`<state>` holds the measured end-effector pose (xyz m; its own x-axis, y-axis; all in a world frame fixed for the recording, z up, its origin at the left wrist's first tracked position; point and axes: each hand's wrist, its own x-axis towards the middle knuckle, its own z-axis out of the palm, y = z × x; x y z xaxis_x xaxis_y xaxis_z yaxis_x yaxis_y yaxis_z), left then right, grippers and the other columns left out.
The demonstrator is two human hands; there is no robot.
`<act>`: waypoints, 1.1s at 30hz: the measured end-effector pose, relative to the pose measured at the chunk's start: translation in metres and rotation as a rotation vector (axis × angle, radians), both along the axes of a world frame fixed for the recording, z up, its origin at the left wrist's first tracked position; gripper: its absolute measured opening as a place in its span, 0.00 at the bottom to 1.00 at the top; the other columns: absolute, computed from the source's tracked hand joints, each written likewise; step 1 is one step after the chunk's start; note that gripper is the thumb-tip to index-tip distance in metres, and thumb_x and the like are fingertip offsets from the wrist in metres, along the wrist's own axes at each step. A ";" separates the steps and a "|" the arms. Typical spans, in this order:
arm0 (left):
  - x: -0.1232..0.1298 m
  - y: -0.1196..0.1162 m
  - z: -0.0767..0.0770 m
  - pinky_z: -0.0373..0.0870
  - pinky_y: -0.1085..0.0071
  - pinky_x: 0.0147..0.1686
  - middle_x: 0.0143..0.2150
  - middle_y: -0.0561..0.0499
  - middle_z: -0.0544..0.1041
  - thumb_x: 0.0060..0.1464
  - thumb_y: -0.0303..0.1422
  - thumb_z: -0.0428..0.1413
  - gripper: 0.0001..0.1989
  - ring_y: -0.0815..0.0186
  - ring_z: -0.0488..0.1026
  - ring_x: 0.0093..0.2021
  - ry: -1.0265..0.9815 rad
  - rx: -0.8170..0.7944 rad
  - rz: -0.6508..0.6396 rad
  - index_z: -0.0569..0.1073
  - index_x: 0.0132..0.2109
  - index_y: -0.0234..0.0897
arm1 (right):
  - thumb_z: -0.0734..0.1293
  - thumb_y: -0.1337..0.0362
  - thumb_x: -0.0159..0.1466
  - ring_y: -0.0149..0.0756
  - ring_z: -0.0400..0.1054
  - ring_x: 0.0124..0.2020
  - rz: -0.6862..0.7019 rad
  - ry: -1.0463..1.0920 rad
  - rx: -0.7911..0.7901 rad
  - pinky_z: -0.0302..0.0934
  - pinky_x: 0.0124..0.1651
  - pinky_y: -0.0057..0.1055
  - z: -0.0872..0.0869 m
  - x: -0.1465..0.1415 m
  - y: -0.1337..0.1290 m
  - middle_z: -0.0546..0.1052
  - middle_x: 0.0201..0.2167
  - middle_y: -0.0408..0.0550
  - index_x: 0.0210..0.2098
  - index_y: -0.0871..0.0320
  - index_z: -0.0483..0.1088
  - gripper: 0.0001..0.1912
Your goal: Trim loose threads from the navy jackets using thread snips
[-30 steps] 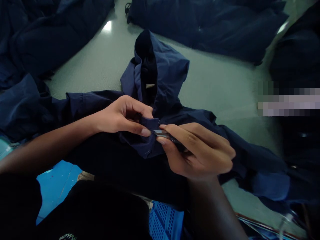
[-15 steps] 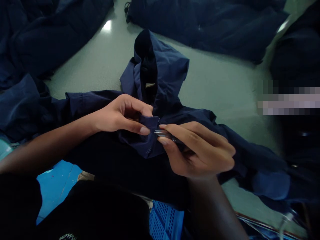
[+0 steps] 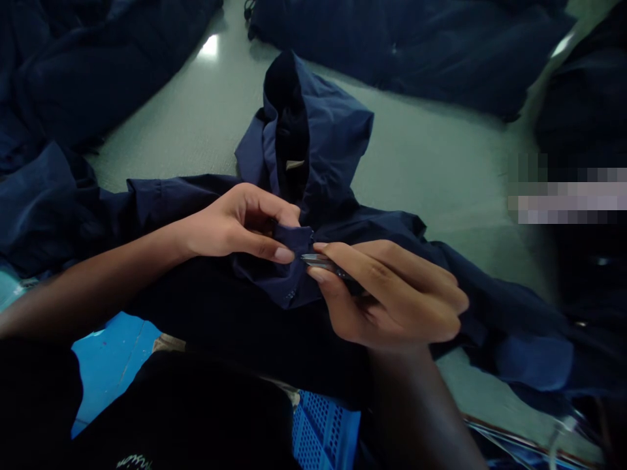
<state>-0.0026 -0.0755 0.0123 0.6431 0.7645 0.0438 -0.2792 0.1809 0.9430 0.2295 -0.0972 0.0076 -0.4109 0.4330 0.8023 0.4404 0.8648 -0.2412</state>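
A pale green floor (image 3: 421, 170) with a soft shine runs across the scene, and heaps of dark navy garments lie on it: one large heap (image 3: 401, 59) ahead, another (image 3: 73, 85) to the left, and a darker mass (image 3: 582, 111) at the right, partly covered by a pixelated patch (image 3: 568, 194).

A navy hooded jacket (image 3: 328, 137) lies spread over the person's dark-clothed lap (image 3: 171, 411), its hood standing up and pointing away from the person, with a small pale label (image 3: 294, 165) inside the neck. One sleeve (image 3: 161, 199) stretches left and the other side of the jacket (image 3: 529, 346) trails off to the right, onto the floor.

Below the lap, at the bottom edge, sits a blue perforated plastic crate (image 3: 321, 434); what is in it cannot be seen. A smooth blue surface (image 3: 112, 372) shows lower left, though what it belongs to is hidden.

The left hand (image 3: 235, 225) pinches a small fold of the jacket's fabric (image 3: 294, 251) between thumb and fingers, pressed firmly together on it. The right hand (image 3: 392, 300) has its fingers closed around a slim metal tool (image 3: 318, 260), perhaps tweezers or small snips, and its tip sits right at the edge of that fold.
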 end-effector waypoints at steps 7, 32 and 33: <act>-0.001 0.000 -0.001 0.71 0.78 0.31 0.31 0.51 0.74 0.53 0.26 0.70 0.05 0.73 0.72 0.31 -0.003 -0.012 -0.014 0.82 0.34 0.29 | 0.77 0.70 0.60 0.34 0.76 0.24 -0.016 -0.012 0.029 0.71 0.26 0.30 0.001 0.000 -0.001 0.82 0.29 0.44 0.41 0.58 0.80 0.09; 0.003 -0.001 0.003 0.69 0.79 0.30 0.29 0.52 0.74 0.49 0.26 0.73 0.08 0.74 0.72 0.30 0.007 0.007 0.043 0.82 0.32 0.28 | 0.76 0.70 0.62 0.34 0.77 0.25 -0.053 -0.022 0.020 0.72 0.26 0.30 0.001 -0.002 -0.002 0.85 0.32 0.43 0.43 0.54 0.78 0.10; 0.003 -0.001 0.003 0.70 0.78 0.30 0.29 0.52 0.74 0.49 0.26 0.73 0.08 0.74 0.72 0.30 0.010 0.006 0.044 0.82 0.32 0.28 | 0.76 0.70 0.62 0.34 0.77 0.25 -0.054 -0.023 0.020 0.72 0.26 0.30 0.002 -0.002 -0.002 0.85 0.32 0.43 0.43 0.54 0.78 0.10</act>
